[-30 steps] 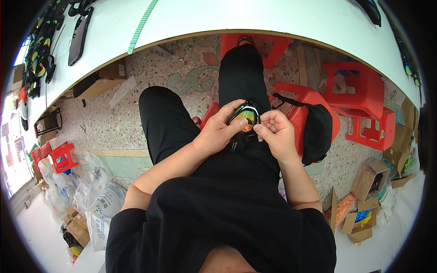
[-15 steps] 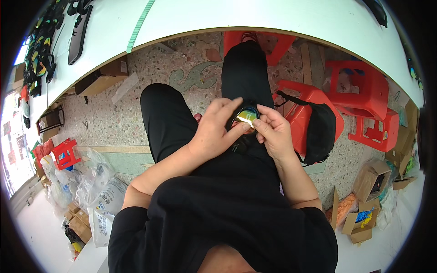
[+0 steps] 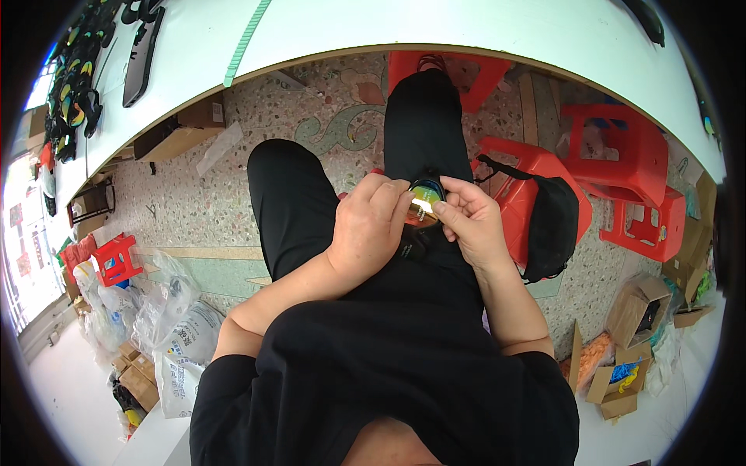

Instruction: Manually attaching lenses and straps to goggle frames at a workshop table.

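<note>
Above my lap, between both hands, is a pair of goggles (image 3: 426, 203) with a shiny yellow-green and orange mirrored lens and a dark frame. My left hand (image 3: 365, 225) pinches the left edge of the goggles, its thumb and fingers drawn together. On the opposite edge, my right hand (image 3: 472, 221) grips the rim, thumb at the front and the other fingers curled. Part of the frame is hidden by the fingers. A black piece, perhaps the strap (image 3: 412, 247), hangs below the lens against my black clothes.
Ahead curves the edge of a white table (image 3: 350, 27). More goggles (image 3: 74, 105) lie piled at its left, near a dark flat device (image 3: 144, 58). A black bag (image 3: 550, 225) rests on a red stool (image 3: 509, 206) at my right. Plastic bags (image 3: 183, 334) and open boxes (image 3: 622, 380) stand around.
My left thumb has slid off the lens to the goggles' left edge, and the left fingers have drawn in, uncovering more lens. The right hand keeps its grip. The whole view has shifted slightly.
</note>
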